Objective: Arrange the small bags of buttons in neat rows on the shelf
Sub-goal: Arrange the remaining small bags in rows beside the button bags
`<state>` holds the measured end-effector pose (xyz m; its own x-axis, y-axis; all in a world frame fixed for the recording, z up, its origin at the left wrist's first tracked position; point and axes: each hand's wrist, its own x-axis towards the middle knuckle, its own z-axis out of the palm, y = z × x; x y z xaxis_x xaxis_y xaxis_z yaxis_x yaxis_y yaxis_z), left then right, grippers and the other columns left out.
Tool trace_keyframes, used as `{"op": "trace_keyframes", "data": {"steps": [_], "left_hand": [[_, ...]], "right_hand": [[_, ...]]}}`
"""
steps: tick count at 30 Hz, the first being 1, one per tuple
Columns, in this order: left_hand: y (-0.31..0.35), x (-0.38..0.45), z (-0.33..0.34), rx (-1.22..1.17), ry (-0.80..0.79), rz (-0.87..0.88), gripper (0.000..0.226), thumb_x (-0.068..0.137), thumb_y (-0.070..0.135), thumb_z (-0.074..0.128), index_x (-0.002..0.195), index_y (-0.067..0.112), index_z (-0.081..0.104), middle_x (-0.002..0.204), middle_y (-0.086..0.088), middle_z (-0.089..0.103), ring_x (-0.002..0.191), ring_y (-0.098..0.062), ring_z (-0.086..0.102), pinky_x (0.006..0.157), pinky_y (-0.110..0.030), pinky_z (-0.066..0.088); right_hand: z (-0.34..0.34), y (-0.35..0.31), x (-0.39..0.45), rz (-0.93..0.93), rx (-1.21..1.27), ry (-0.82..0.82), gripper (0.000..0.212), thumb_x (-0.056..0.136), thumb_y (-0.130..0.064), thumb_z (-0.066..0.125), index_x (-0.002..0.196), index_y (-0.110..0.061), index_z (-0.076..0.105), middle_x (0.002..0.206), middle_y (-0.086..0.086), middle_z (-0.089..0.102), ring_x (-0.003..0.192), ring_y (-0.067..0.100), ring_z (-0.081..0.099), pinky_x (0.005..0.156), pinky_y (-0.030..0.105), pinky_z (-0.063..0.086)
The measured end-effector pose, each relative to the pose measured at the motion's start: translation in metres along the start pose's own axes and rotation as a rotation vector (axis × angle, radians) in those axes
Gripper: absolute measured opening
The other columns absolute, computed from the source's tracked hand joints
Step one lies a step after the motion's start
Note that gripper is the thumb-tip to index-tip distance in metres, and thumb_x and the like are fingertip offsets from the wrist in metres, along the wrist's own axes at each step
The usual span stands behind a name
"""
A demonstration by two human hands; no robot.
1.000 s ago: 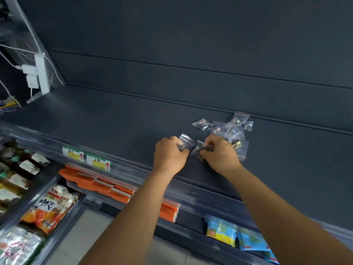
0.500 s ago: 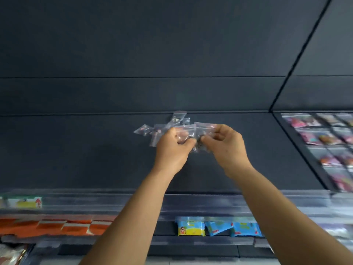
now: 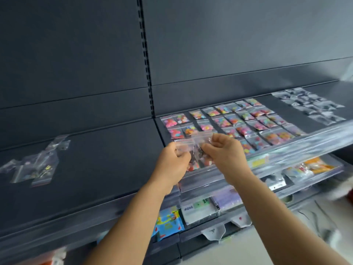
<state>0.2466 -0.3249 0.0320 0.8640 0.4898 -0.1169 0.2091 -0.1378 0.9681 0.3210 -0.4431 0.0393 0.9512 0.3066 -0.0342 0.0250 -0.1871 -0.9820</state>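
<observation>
Hands, left (image 3: 172,165) and right (image 3: 225,153), both pinch clear bags (image 3: 193,142) above shelf (image 3: 114,159).

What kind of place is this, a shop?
Most likely a small shop: dark display shelves with clear price-strip fronts, rows of bagged buttons laid out for sale, and packaged goods on the shelf below.

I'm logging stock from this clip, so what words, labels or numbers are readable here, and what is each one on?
Nothing reads for certain.
White and green packet on the lower shelf: dark print, too blurred.
Blue and yellow packets: cartoon print, no legible words.
Yellow strip label on the shelf rail: blurred.
Bags of buttons in rows: no print visible.
</observation>
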Motion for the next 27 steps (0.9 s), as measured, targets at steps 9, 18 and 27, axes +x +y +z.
{"op": "trace_keyframes", "data": {"steps": [9, 18, 27], "left_hand": [[0.040, 0.005, 0.171, 0.011, -0.108, 0.041, 0.012, 0.090, 0.005, 0.058, 0.100, 0.011, 0.060, 0.096, -0.001, 0.068, 0.086, -0.019, 0.065, 0.086, -0.041, 0.053], [0.076, 0.049, 0.295, 0.006, -0.224, 0.138, 0.014, 0.085, 0.010, 0.063, 0.095, 0.021, 0.064, 0.094, 0.000, 0.069, 0.090, -0.019, 0.066, 0.082, -0.037, 0.056], [0.108, 0.143, 0.401, -0.009, -0.283, 0.163, 0.005, 0.086, 0.023, 0.062, 0.088, 0.021, 0.065, 0.087, 0.002, 0.071, 0.078, -0.014, 0.064, 0.065, -0.034, 0.053]], "right_hand": [[-0.176, 0.023, 0.015, -0.003, -0.058, 0.162, 0.009, 0.084, -0.010, 0.066, 0.081, -0.019, 0.068, 0.077, 0.002, 0.071, 0.068, 0.018, 0.063, 0.076, 0.044, 0.056], [-0.285, 0.041, 0.050, 0.015, -0.044, 0.363, 0.011, 0.084, -0.015, 0.067, 0.080, -0.025, 0.067, 0.075, 0.002, 0.069, 0.062, 0.016, 0.056, 0.063, 0.034, 0.050], [-0.373, 0.055, 0.152, 0.011, -0.036, 0.427, 0.005, 0.084, -0.019, 0.068, 0.083, -0.021, 0.071, 0.067, -0.009, 0.067, 0.043, -0.005, 0.047, 0.046, 0.014, 0.039]]}}
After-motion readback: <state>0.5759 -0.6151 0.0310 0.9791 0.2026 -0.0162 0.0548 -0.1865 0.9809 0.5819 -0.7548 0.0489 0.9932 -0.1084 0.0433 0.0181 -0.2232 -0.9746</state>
